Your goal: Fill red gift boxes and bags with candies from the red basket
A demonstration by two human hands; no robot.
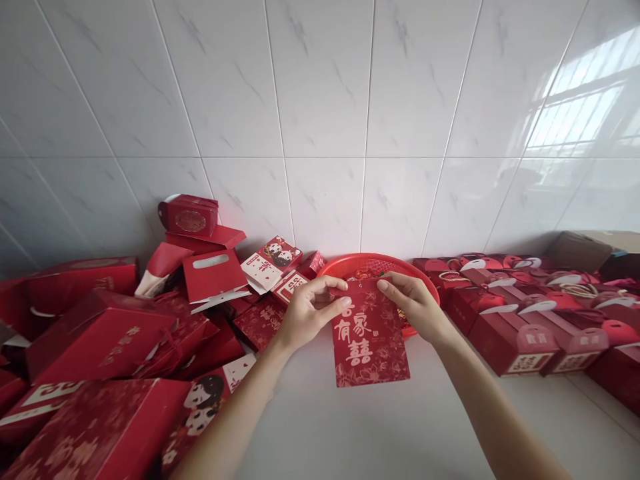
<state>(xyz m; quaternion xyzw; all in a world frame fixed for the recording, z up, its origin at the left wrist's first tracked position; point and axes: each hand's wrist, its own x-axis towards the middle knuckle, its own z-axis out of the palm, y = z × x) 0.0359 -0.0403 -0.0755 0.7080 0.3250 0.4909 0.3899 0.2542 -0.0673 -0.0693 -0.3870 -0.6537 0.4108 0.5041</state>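
A white tiled wall (320,120) rises behind a tabletop (340,427) with a heap of red gift boxes (95,340) on the left and rows of handled red boxes (515,340) on the right. Between them sits a red plastic basket (380,265). In front of its rim, the left hand (310,313) and right hand (415,307) each hold a narrow pinching grip on a top corner of a flat red gift bag (370,340) printed with characters.

Left hand (313,313), right hand (415,307), pinching red gift bag (370,340), red basket (380,265) behind

Pale Chinese characters 家, 有 and 囍 across the red paper envelope (371,353), the top-left character unclear
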